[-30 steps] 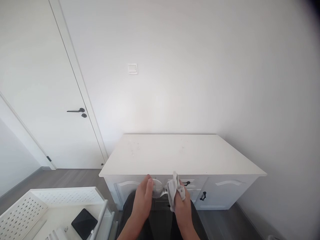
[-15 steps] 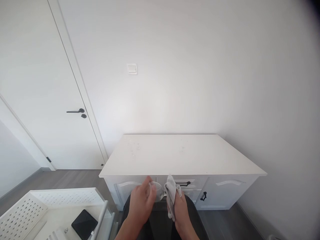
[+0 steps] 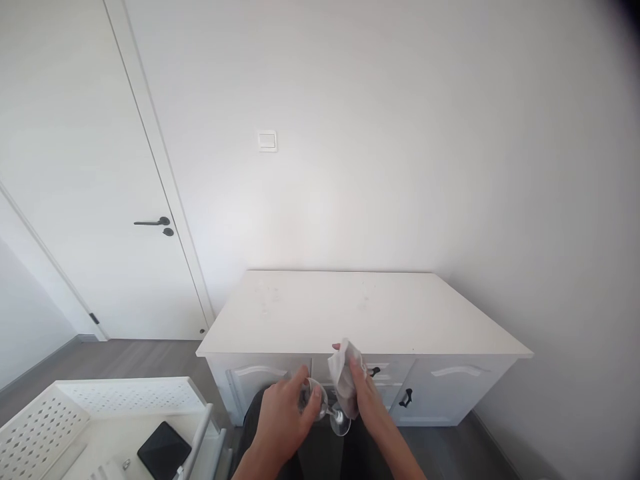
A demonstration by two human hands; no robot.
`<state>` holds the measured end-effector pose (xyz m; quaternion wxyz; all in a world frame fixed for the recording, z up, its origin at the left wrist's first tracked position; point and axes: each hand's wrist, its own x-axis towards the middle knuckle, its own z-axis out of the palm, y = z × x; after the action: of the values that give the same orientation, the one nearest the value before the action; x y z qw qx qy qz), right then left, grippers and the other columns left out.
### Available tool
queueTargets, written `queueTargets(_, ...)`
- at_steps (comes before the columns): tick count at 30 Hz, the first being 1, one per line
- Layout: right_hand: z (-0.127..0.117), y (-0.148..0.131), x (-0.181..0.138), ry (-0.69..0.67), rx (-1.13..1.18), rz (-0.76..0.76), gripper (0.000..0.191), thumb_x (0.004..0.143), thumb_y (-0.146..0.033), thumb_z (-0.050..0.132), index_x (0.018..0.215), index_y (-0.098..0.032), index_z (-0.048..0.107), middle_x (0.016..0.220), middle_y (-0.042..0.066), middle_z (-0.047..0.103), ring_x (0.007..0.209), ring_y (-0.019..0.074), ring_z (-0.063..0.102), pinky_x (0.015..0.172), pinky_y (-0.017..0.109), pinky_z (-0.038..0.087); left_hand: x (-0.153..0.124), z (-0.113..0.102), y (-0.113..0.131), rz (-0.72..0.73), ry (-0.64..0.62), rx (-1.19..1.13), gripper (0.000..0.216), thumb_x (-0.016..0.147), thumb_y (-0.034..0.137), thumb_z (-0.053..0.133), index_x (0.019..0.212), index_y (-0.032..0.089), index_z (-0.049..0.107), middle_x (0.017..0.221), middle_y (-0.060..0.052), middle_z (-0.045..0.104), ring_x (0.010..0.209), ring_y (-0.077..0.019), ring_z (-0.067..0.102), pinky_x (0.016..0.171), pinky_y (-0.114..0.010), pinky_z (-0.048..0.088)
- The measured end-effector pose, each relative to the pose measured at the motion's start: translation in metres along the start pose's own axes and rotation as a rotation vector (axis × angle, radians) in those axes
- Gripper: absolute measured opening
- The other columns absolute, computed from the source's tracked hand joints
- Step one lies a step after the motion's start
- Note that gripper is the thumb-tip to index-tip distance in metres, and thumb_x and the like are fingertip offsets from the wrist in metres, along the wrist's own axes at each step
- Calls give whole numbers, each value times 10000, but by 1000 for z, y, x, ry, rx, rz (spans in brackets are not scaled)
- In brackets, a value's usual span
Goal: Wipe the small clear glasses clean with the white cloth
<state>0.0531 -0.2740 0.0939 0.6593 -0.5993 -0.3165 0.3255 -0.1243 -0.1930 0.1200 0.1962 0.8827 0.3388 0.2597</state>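
My left hand (image 3: 281,415) is closed around the bowl of a clear stemmed glass (image 3: 341,423). The glass lies tilted, its stem and round foot pointing right, above my lap and in front of the cabinet. A thin whitish-grey cloth (image 3: 343,375) is gripped in my right hand (image 3: 369,404), between the thumb and fingers. It hangs just above and right of the glass's foot. Whether the cloth touches the foot, I cannot tell. Most fingers of the right hand are hidden behind it.
A low white cabinet (image 3: 450,327) with black handles stands against the wall, faint wet-looking marks on its top. At lower left is a white cart tray (image 3: 127,393) with perforated sides, holding a black tablet-like device (image 3: 164,451). A closed door (image 3: 100,280) is beyond it.
The cloth has come off the glass's stem end, and my right hand has lifted slightly with it. The glass's foot now shows. My left hand has lowered a little with the bowl.
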Motion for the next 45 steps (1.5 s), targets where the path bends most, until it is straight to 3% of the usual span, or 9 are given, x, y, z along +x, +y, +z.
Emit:
queueTargets(3,-4,-13,-13,-301,-40,98,482,905,-587,626,1212,-225,711,1204,88,718,1164,260,638,1020,399,488,-1,1,6,94,-53,-70,179,951,396,513,956,254,623,643,4,658,584,-214,630,565,-287,313)
queueTargets(7,-5,-22,-26,-735,-1,190,315,809,-480,751,903,-179,742,775,51,744,683,219,691,663,332,560,2,-1,4,107,-61,-207,321,999,429,398,816,239,581,549,28,544,522,-172,530,587,-282,329)
queueTargets(10,2,-22,-29,-883,-86,147,121,829,-278,674,889,-179,709,680,3,714,585,171,663,612,271,534,3,0,-2,88,-37,-201,351,1006,422,377,768,231,551,538,35,495,521,-164,495,595,-282,320)
queueTargets(18,21,15,-22,-385,-658,-435,286,799,-164,558,1039,-178,713,926,132,751,859,289,700,799,376,540,5,6,-16,-137,66,-46,300,1024,443,376,876,242,542,516,53,450,548,-198,526,585,-278,265)
queueTargets(25,0,34,-6,64,-166,-119,237,785,-277,619,962,-195,754,916,74,749,865,283,684,825,383,542,0,6,-32,-157,107,-67,342,1032,446,369,800,244,518,482,65,416,481,-175,493,536,-256,231)
queueTargets(30,-1,19,-15,-88,-490,-358,579,722,-112,569,1275,-245,672,1201,90,699,1083,272,650,969,375,488,-3,10,-24,-151,130,173,196,969,441,505,964,261,582,664,2,695,660,-255,705,562,-257,291)
queueTargets(33,12,21,-27,-213,-697,-387,413,732,-123,592,1102,-261,714,1016,45,710,896,230,678,806,291,492,-4,16,-10,-105,136,199,200,940,436,552,1020,263,612,729,-36,750,706,-293,731,577,-284,347)
queueTargets(37,17,33,-34,-126,-916,-368,203,816,-119,511,817,-226,684,835,24,659,694,173,644,620,242,393,-10,21,3,22,97,117,308,894,475,626,1121,267,621,854,-63,772,748,-294,731,619,-317,424)
queueTargets(45,-44,59,22,89,-781,-387,337,791,-166,504,993,-211,770,909,72,755,868,246,704,776,298,505,-21,15,-4,-60,-101,-204,534,1015,536,414,1419,187,423,707,18,599,618,-224,604,605,-301,403)
